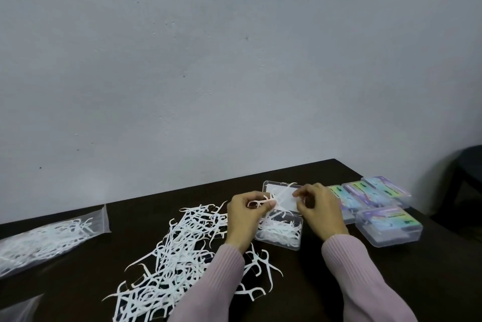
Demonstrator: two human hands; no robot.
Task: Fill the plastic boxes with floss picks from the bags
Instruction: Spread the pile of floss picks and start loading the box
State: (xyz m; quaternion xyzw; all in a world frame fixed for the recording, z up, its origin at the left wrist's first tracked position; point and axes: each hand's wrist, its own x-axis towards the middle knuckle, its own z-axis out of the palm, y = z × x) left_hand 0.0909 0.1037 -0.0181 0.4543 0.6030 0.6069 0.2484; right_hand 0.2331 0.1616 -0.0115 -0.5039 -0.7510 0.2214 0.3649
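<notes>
An open clear plastic box sits on the dark table, partly filled with white floss picks; its lid stands open behind it. My left hand pinches a small bunch of floss picks just left of the lid. My right hand hovers over the box with curled fingers pinching a floss pick near the lid. A large loose pile of floss picks spreads across the table to the left of the box.
Several closed plastic boxes with colourful labels stand at the right. A clear bag of floss picks lies at the far left, and another bag corner shows at the bottom left. A dark chair stands past the table's right edge.
</notes>
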